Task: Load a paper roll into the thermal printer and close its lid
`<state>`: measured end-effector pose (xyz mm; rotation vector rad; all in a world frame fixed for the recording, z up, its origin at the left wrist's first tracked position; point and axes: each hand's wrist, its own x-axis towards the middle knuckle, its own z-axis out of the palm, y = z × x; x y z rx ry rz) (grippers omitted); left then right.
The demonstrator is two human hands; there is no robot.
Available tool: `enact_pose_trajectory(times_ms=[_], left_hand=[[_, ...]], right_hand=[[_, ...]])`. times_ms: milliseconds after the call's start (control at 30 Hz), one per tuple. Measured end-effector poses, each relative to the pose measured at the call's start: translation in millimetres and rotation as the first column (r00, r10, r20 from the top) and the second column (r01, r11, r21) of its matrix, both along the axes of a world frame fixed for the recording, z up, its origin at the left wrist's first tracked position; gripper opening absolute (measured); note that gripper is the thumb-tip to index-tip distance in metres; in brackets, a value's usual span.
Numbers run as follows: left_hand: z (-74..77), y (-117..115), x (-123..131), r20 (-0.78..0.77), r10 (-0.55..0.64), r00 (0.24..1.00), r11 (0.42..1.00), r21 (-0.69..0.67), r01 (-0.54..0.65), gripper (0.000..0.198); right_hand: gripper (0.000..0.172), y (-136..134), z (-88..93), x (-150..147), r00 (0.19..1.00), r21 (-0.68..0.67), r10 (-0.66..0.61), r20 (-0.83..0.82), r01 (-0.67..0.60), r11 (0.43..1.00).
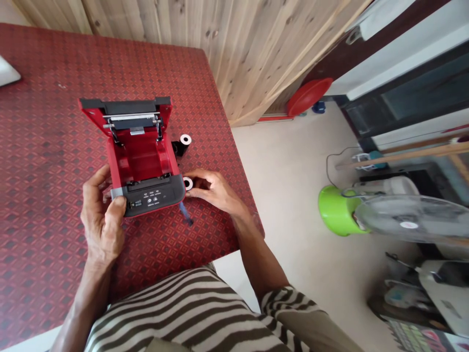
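Observation:
A red and black receipt printer (141,159) stands on the table with its lid (128,115) raised and its red paper bay bare. My left hand (102,215) grips the printer's front left corner, thumb on the front panel and fingers along the side. Beside the printer's right edge, my right hand (210,188) pinches a small white paper roll (188,184) between thumb and fingers. Another paper roll (185,140) lies farther back to the right, next to a black item (179,148) partly hidden by the printer. A thin blue object (185,213) pokes out below the roll.
The red patterned table (47,146) ends at the right above a pale floor (289,195). Wooden boards (164,22) line its far side. A white object (7,72) sits at the far left. On the floor are a green bucket (331,210) and a fan (406,220).

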<state>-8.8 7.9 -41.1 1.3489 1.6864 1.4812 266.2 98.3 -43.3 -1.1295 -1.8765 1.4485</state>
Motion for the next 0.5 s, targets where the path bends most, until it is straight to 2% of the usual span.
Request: enact_pose_trajectory(times_ms=[100, 200, 267, 333, 433, 500], left_hand=[[-0.6, -1.8, 0.0, 0.021, -0.022, 1.000, 1.000, -0.006, 0.022, 0.065], [-0.8, -3.3, -0.3, 0.021, -0.035, 0.999, 0.999, -0.014, 0.035, 0.065], [0.1, -3.7, -0.7, 0.004, -0.033, 0.999, 0.999, -0.021, 0.033, 0.063], [1.7, -4.0, -1.2, -0.017, -0.033, 0.999, 0.999, -0.029, 0.033, 0.061], [3.3, -4.7, -1.7, -0.036, -0.041, 0.999, 0.998, -0.047, 0.039, 0.059], [3.2, -5.5, -1.9, -0.028, -0.042, 0.999, 0.998, -0.058, 0.041, 0.061]], right_hand=[[0.031, -2.7, 13.6, 0.4, 0.999, 0.040, -0.040, -0.024, 0.041, 0.998], [0.036, -2.4, 52.8, 1.3, 0.999, 0.256, -0.050, 0.002, 0.048, 0.966], [0.034, 1.1, 81.9, -9.2, 0.994, 0.440, 0.002, 0.110, -0.051, 0.897], [0.031, 7.2, 102.0, -31.4, 0.966, 0.564, 0.039, 0.256, -0.182, 0.805], [0.026, 18.8, 108.6, -76.6, 0.867, 0.588, 0.059, 0.494, -0.383, 0.713], [0.027, 25.9, 103.6, -103.6, 0.774, 0.529, 0.057, 0.630, -0.482, 0.698]])
